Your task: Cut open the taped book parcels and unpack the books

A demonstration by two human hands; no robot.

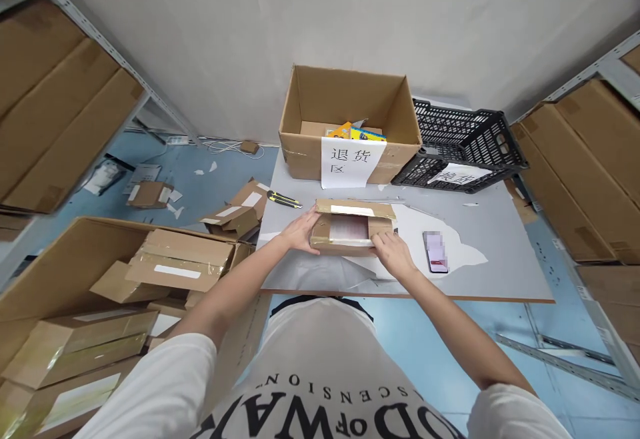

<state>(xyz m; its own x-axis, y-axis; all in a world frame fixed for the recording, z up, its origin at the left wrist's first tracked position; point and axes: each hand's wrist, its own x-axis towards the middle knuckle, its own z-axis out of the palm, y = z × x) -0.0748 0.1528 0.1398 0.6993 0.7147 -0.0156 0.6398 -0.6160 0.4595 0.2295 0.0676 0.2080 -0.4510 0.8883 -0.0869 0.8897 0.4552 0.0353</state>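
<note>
A small cardboard box sits on the grey table in front of me, its top partly opened so that something pale shows inside. Around its left end my left hand is closed, thumb at the near edge and fingers at the far side. My right hand grips the near right edge by the flap, fingers bent over the cardboard. Left of the box's far corner lies a yellow and black utility knife, touched by neither hand.
Behind stand a large carton with a paper sign and colourful packs inside, and a black plastic crate. A phone lies on white paper at right. A big bin of cardboard boxes stands at left. Shelves flank both sides.
</note>
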